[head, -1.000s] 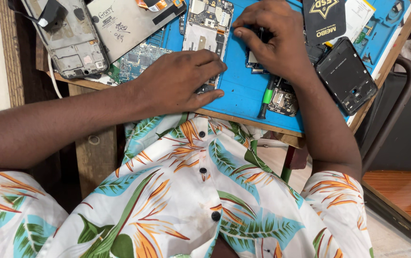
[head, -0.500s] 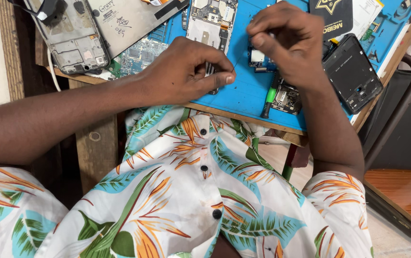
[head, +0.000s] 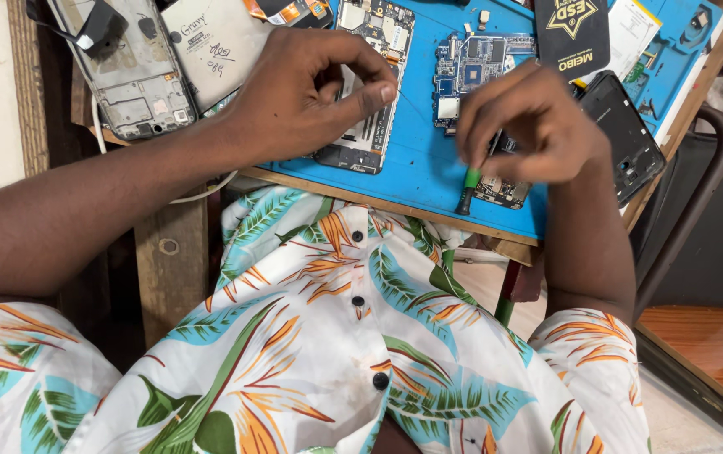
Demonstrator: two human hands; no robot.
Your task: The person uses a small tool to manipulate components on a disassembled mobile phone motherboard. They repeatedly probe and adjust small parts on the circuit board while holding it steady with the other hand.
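Left hand [head: 311, 92] presses the opened phone [head: 370, 84] steady on the mat [head: 416, 160]; right hand [head: 529, 126] pinches a screwdriver [head: 469, 187] upright

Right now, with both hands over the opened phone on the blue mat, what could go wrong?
The right hand holds a green-handled screwdriver close above a bare circuit board at the blue mat edge; a slip might scratch it or knock it off. The left hand partly covers the opened phone, hiding small parts.
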